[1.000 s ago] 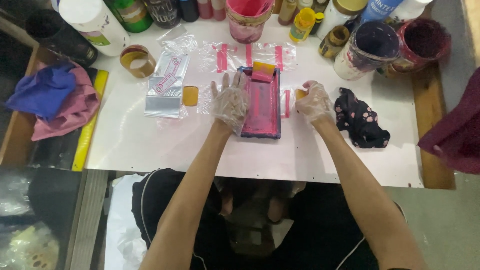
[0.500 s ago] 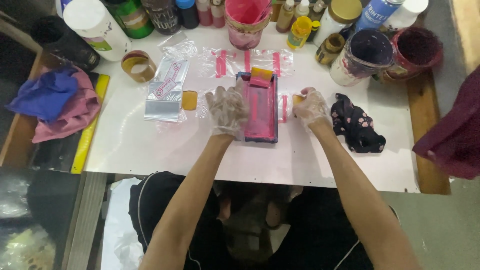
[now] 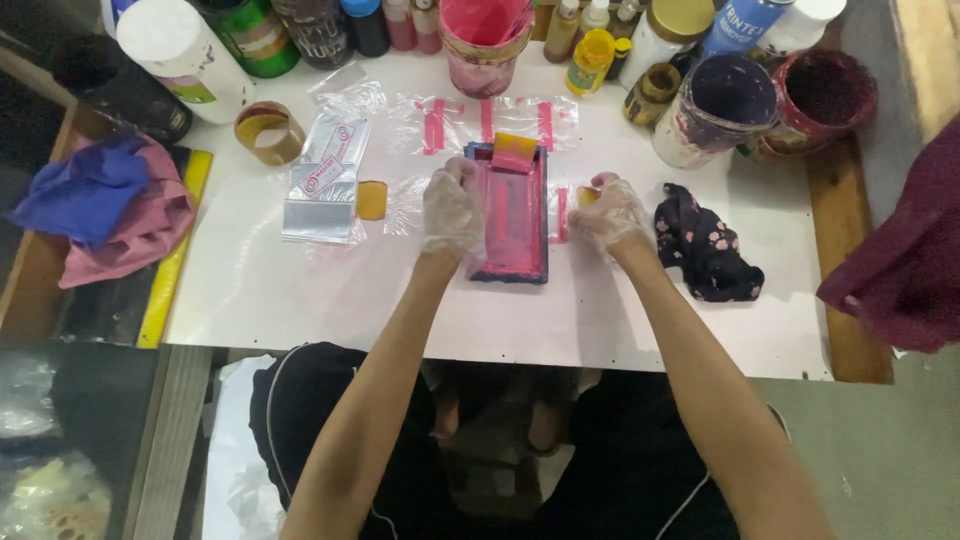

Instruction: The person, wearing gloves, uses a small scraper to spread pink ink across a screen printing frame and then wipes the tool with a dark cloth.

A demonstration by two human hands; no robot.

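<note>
Left hand (image 3: 452, 208) and right hand (image 3: 610, 210), gloved, gripping pink-inked screen frame (image 3: 512, 215) at its sides.

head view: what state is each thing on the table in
small pink-stained printing frame: flat, held at both sides
left hand: gloved, gripping frame edge
right hand: gloved, at frame's right side
pink paint tub: open
dark purple paint tub: open
brown tape roll: lying flat
</note>
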